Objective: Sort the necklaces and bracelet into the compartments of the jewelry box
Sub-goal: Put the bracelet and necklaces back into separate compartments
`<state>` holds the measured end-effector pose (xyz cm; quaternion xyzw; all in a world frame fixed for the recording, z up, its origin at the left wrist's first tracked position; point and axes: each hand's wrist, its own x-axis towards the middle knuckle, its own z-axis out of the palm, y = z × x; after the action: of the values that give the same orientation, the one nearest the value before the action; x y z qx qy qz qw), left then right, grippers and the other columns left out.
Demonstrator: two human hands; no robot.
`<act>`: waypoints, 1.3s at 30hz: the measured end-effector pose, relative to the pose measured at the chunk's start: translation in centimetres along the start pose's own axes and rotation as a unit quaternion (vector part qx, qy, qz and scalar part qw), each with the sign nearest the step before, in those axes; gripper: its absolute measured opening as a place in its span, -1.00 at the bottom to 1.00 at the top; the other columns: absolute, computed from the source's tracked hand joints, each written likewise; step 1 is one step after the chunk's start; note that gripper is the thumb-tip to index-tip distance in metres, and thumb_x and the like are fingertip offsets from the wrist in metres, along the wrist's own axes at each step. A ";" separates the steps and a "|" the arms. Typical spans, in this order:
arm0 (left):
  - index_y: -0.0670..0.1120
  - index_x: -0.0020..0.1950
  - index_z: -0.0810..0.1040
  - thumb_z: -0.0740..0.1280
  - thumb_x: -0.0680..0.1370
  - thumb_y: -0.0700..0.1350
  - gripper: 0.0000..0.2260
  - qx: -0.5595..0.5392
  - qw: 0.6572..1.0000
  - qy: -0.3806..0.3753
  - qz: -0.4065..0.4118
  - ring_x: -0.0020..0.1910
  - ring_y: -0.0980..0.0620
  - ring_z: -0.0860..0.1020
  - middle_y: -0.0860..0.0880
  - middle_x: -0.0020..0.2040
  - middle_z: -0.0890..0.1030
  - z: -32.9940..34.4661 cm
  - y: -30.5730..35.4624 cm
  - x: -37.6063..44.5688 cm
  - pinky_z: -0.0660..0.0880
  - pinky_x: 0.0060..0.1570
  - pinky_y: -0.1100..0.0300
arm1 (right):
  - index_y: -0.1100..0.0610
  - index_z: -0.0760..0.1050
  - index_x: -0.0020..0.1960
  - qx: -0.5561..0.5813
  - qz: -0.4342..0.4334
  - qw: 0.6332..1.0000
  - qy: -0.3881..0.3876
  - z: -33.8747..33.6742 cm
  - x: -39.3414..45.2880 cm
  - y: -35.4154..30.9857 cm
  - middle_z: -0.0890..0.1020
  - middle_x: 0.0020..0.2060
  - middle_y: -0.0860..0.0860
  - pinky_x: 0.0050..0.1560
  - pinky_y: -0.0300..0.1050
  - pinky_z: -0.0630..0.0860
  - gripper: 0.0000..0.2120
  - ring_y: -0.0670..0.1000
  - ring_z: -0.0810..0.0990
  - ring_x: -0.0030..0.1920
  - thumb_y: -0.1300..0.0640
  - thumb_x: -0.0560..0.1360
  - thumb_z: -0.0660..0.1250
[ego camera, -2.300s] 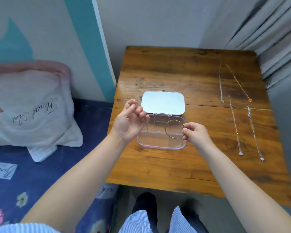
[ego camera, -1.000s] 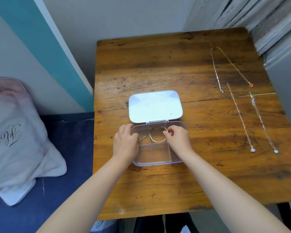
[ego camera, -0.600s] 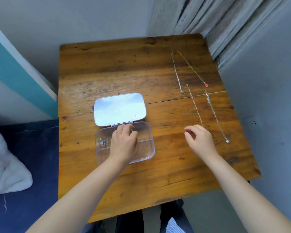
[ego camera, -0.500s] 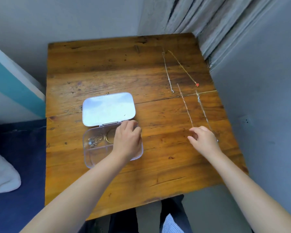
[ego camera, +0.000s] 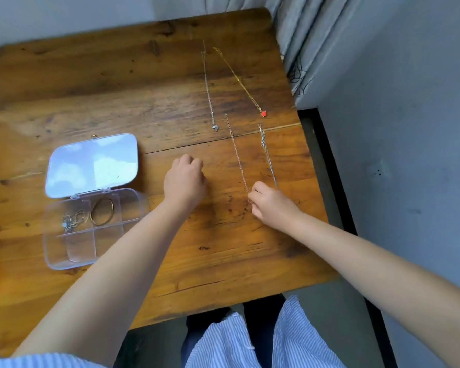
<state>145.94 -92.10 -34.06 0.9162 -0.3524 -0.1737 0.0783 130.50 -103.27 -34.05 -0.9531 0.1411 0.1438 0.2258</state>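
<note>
A clear jewelry box [ego camera: 54, 249] lies open at the table's left, lid [ego camera: 92, 163] folded back. A gold bracelet [ego camera: 102, 211] sits in its upper middle compartment, a silver necklace [ego camera: 70, 222] bunched in the compartment left of it. My right hand [ego camera: 271, 207] pinches the near end of a thin chain necklace [ego camera: 237, 152] on the wood. Beside it lies a silver necklace [ego camera: 267, 155]. Farther off are a silver pendant necklace [ego camera: 208, 88] and a gold necklace with a red pendant [ego camera: 241, 81]. My left hand [ego camera: 184, 180] hovers loosely curled between box and chains, holding nothing.
The wooden table [ego camera: 117, 96] has its right edge just past the chains, with a grey curtain [ego camera: 298, 35] and a grey wall beyond. The box's two lower compartments hold nothing. Striped clothing shows at the near edge.
The bracelet was set into the box and released. My left hand left the box and moved right. My right hand reached right and closed on the chain's near end.
</note>
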 end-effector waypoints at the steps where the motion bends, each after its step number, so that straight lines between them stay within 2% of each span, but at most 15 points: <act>1: -0.22 0.20 0.45 0.20 0.55 -0.21 -0.76 -0.009 1.000 -0.004 -0.013 0.20 -0.21 0.40 -0.22 0.20 0.47 -0.1 0.3 0.9 0.47 -0.01 -0.04 | 0.39 0.50 -0.07 0.046 0.005 0.998 0.030 -0.6 0.8 0.2 0.51 -0.02 0.28 -0.17 0.01 0.45 -0.85 0.22 0.51 -0.13 0.36 0.49 0.17; 4: -0.22 0.22 0.41 0.21 0.56 -0.15 -0.73 -0.033 0.999 -0.002 -0.039 0.19 -0.23 0.42 -0.25 0.21 0.46 -0.1 1.3 4.5 0.46 0.02 -0.05 | 0.41 0.53 -0.12 0.181 0.050 0.973 0.131 -2.8 3.2 0.8 0.56 -0.09 0.30 -0.16 -0.32 0.33 -0.89 0.08 0.47 -0.17 0.40 0.43 0.24; 5: -0.22 0.22 0.41 0.22 0.56 -0.12 -0.72 -0.039 0.998 -0.001 -0.048 0.19 -0.23 0.42 -0.26 0.20 0.46 0.0 1.7 5.8 0.46 0.03 -0.05 | 0.40 0.54 -0.12 0.209 0.070 0.963 0.153 -3.5 3.9 1.1 0.57 -0.09 0.28 -0.17 -0.36 0.31 -0.89 0.02 0.45 -0.16 0.40 0.42 0.26; 9: -0.25 0.16 0.44 0.29 0.53 -0.02 -0.66 -0.048 0.995 0.004 -0.087 0.20 -0.24 0.43 -0.25 0.19 0.46 0.7 3.4 9.8 0.46 0.08 -0.06 | 0.34 0.55 -0.13 0.293 0.150 0.925 0.190 -4.9 5.9 2.4 0.56 -0.14 0.18 -0.15 -0.26 0.45 -0.91 0.06 0.52 -0.15 0.39 0.39 0.29; 12: -0.29 0.11 0.46 0.23 0.56 -0.15 -0.77 -0.046 0.993 0.021 -0.106 0.16 -0.24 0.44 -0.28 0.16 0.47 1.2 4.2 11.2 0.47 0.00 -0.06 | 0.33 0.55 -0.10 0.351 0.185 0.900 0.178 -5.3 6.6 3.1 0.56 -0.14 0.14 0.03 0.01 0.55 -0.90 0.19 0.60 -0.06 0.38 0.41 0.28; 14: -0.29 0.13 0.47 0.16 0.56 -0.27 -0.81 -0.037 0.992 0.019 -0.123 0.16 -0.26 0.44 -0.28 0.17 0.47 1.3 4.5 11.7 0.46 0.02 -0.07 | 0.31 0.54 -0.09 0.382 0.205 0.883 0.179 -5.5 6.7 3.5 0.61 -0.07 0.24 -0.04 -0.06 0.56 -0.90 0.15 0.63 -0.11 0.37 0.42 0.27; 17: -0.31 0.16 0.45 0.16 0.52 -0.35 -0.76 -0.034 0.984 -0.026 -0.171 0.22 -0.28 0.42 -0.29 0.22 0.47 0.9 4.3 12.5 0.46 0.12 -0.08 | 0.18 0.51 -0.14 0.416 0.221 0.863 0.183 -5.7 6.5 3.9 0.63 -0.07 0.25 -0.14 -0.21 0.55 -0.90 0.06 0.62 -0.19 0.35 0.42 0.30; 21: -0.31 0.16 0.39 0.13 0.51 -0.39 -0.76 -0.032 0.980 -0.032 -0.194 0.21 -0.29 0.42 -0.31 0.20 0.49 0.4 3.3 11.2 0.44 0.13 -0.07 | 0.16 0.52 -0.17 0.413 0.216 0.868 0.173 -5.9 6.0 3.8 0.64 -0.07 0.23 0.03 0.03 0.57 -0.91 0.17 0.62 -0.05 0.30 0.39 0.38; 23: -0.30 0.15 0.37 0.10 0.51 -0.41 -0.76 -0.021 0.987 0.001 -0.158 0.19 -0.28 0.38 -0.32 0.19 0.46 0.8 2.7 9.3 0.42 0.10 -0.07 | 0.20 0.54 -0.14 0.401 0.208 0.875 0.171 -5.9 5.8 3.5 0.63 -0.09 0.22 0.02 0.04 0.57 -0.92 0.18 0.61 -0.05 0.31 0.38 0.39; 26: -0.30 0.13 0.44 0.14 0.51 -0.38 -0.78 -0.054 0.991 0.061 -0.108 0.14 -0.25 0.38 -0.31 0.12 0.47 2.4 1.5 6.0 0.40 0.01 -0.07 | 0.09 0.47 -0.27 0.406 0.205 0.876 0.164 -5.7 5.3 3.2 0.64 -0.12 0.26 0.02 0.08 0.56 -0.81 0.23 0.61 -0.06 0.34 0.38 0.38; 29: -0.29 0.09 0.52 0.18 0.53 -0.31 -0.80 -0.120 0.978 0.114 -0.125 0.08 -0.25 0.45 -0.33 0.04 0.54 3.0 0.8 4.4 0.40 -0.06 -0.03 | 0.00 0.42 -0.32 0.415 0.208 0.872 0.159 -5.1 4.5 3.0 0.64 -0.13 0.29 0.02 0.07 0.56 -0.71 0.26 0.60 -0.06 0.35 0.37 0.38; 32: -0.28 0.09 0.50 0.20 0.53 -0.28 -0.82 -0.116 0.978 0.063 -0.161 0.10 -0.27 0.47 -0.32 0.08 0.56 2.7 0.8 4.8 0.41 0.00 -0.03 | -0.02 0.41 -0.34 0.411 0.202 0.876 0.149 -4.6 3.8 2.6 0.63 -0.18 0.29 0.02 0.11 0.56 -0.68 0.27 0.60 -0.08 0.36 0.38 0.37; 34: -0.27 0.07 0.49 0.18 0.51 -0.31 -0.82 -0.105 0.978 0.035 -0.177 0.10 -0.28 0.48 -0.30 0.09 0.56 2.6 0.7 4.6 0.44 0.01 -0.03 | -0.01 0.41 -0.34 0.407 0.197 0.881 0.143 -4.4 3.4 2.3 0.60 -0.29 0.18 0.01 0.10 0.56 -0.69 0.22 0.61 -0.16 0.36 0.39 0.36; 36: -0.27 0.08 0.50 0.19 0.52 -0.31 -0.82 -0.114 0.975 0.029 -0.188 0.12 -0.26 0.47 -0.30 0.11 0.54 2.6 0.6 3.6 0.44 0.05 -0.02 | 0.06 0.43 -0.30 0.413 0.192 0.879 0.140 -4.2 3.1 2.1 0.57 -0.36 0.07 -0.01 0.09 0.57 -0.76 0.16 0.60 -0.22 0.36 0.40 0.34; 39: -0.27 0.07 0.54 0.23 0.54 -0.24 -0.83 -0.123 0.972 0.034 -0.195 0.11 -0.25 0.46 -0.29 0.12 0.49 2.8 0.2 1.6 0.43 0.04 0.02 | 0.18 0.46 -0.22 0.426 0.183 0.876 0.134 -3.7 2.7 1.9 0.58 -0.36 0.06 -0.06 0.03 0.57 -0.88 0.03 0.59 -0.31 0.36 0.41 0.32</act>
<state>145.88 -93.41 -37.07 0.9559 -0.1402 -0.1964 0.1673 133.12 -107.18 -32.50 -0.7321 0.3899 -0.0206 0.5582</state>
